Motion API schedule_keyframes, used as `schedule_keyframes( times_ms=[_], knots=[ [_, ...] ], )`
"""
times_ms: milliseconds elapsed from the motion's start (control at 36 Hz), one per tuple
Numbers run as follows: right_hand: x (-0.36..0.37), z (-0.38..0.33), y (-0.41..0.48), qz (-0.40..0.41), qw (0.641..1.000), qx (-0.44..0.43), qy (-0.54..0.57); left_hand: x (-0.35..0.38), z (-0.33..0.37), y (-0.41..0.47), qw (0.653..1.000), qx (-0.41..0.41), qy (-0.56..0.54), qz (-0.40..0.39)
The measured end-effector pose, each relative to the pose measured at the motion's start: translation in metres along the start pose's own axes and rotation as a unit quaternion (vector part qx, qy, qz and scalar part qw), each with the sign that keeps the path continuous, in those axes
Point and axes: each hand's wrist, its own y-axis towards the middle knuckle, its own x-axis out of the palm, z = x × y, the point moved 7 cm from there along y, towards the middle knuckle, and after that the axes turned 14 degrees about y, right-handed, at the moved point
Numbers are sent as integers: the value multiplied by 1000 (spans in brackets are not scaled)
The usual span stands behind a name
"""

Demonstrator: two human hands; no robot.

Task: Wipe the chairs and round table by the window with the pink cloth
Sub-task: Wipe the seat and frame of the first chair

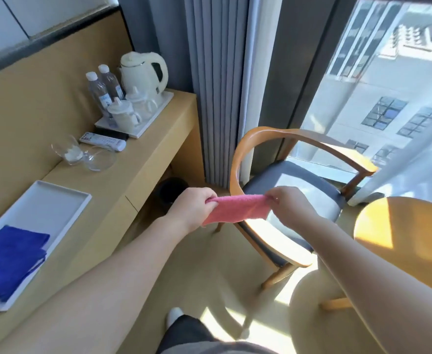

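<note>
The pink cloth (237, 208) is stretched in the air between both hands, in front of the chair. My left hand (193, 208) grips its left end and my right hand (290, 203) pinches its right end. Behind the cloth stands a wooden chair (250, 141) with a curved backrest and a dark grey seat, beside the window. The round wooden table (403, 231) sits at the right, partly in sunlight and cut off by the frame edge.
A long wooden desk (143, 172) runs along the left wall with a kettle tray (143, 131), bottles, glasses, a remote and a white tray (64, 200) holding a blue cloth (10, 261). A black bin (171, 190) stands under the desk. Grey curtains (217, 85) hang behind the chair.
</note>
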Motion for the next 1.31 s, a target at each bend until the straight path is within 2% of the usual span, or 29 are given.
schedule_keyframes(
  times_ms=[167,333,444,556,722,944,1083,1167,1306],
  knots=[
    [-11,47,28,21,999,18,35,16,17,42,1000,6,-1,-20],
    [-10,61,33,20,997,42,57,27,12,57,999,7,-7,-31],
    [-15,82,56,-17,992,123,14,51,15,97,997,21,-13,-74],
    [-27,102,77,55,980,156,107,70,30,133,994,39,-31,-94],
    [-37,111,103,59,982,109,140,99,35,160,989,34,-7,-140],
    [-48,123,165,51,993,-1,109,132,25,193,989,-60,-13,-133],
    [-33,145,207,-45,993,-50,99,162,24,209,986,-126,-5,-105],
    [-20,155,227,-79,982,-135,105,189,20,216,980,-189,8,-66],
    [23,192,257,-165,966,-195,34,248,6,223,960,-272,39,-55]
  ],
)
